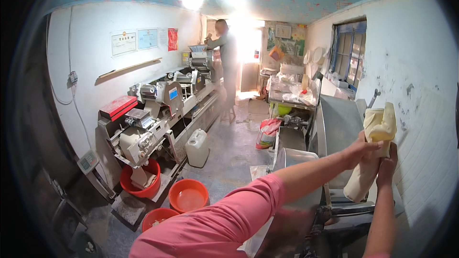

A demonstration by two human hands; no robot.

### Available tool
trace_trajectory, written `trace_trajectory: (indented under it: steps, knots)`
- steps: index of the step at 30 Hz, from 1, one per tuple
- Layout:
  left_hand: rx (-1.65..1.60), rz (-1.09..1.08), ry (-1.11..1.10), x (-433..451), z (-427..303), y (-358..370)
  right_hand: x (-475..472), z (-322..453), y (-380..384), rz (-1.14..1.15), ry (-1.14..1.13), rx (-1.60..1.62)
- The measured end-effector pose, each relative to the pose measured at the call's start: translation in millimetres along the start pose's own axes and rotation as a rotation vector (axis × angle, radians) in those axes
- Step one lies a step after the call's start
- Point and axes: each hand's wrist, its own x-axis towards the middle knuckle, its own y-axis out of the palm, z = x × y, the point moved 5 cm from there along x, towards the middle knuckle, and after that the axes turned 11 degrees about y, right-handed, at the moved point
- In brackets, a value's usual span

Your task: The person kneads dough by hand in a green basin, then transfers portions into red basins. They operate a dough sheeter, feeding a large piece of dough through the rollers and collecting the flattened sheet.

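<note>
A thick roll of pale dough sheet [361, 182], its upper end folded over in loose flaps, is held tilted above a metal machine [337, 114] at the right. My left hand [362, 150] grips it from the left side, just below the folded flaps. From the right, my right hand [389, 166] holds the same roll a little lower; some of its fingers are hidden behind the dough. Both arms reach toward the right wall, the left one in a pink sleeve.
At the left runs a long roller machine [157, 114] with a dough sheet hanging into a red basin [140, 179]. Further red basins [188, 195] and a white jerrycan [197, 148] stand on the floor. Another person [227, 61] stands by the machine's far end.
</note>
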Motion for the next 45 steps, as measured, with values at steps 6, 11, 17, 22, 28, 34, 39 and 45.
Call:
trace_trajectory:
  steps: [6,11,17,22,28,34,39,45]
  knots:
    - [0.970,-0.225,-0.193,13.9,24.0,-61.8,12.7,-49.3,10.9,-0.201,-0.062,0.137]
    - [0.782,-0.009,-0.047,19.7,33.0,-69.1,24.3,-63.6,5.5,-0.325,0.061,0.041]
    - [0.995,-0.068,-0.015,12.6,34.1,-57.6,46.4,-68.9,-7.5,-0.288,0.221,0.226]
    - [0.641,-0.298,-0.184,9.4,37.4,-73.0,54.0,-99.7,8.1,-0.156,0.407,0.307]
    - [0.563,-0.358,-0.368,5.9,28.4,-117.1,68.5,-116.7,-20.7,-0.092,0.581,0.008]
    - [0.415,-0.182,-0.470,12.1,41.3,-145.4,67.0,-113.8,-25.2,0.195,0.548,-0.771]
    - [0.797,-0.344,-0.767,6.2,49.5,-172.0,59.6,-82.3,1.6,0.134,0.103,-0.849]
    - [1.285,-0.544,-0.530,17.8,21.5,-146.5,1.7,-97.1,19.3,0.651,0.067,-1.106]
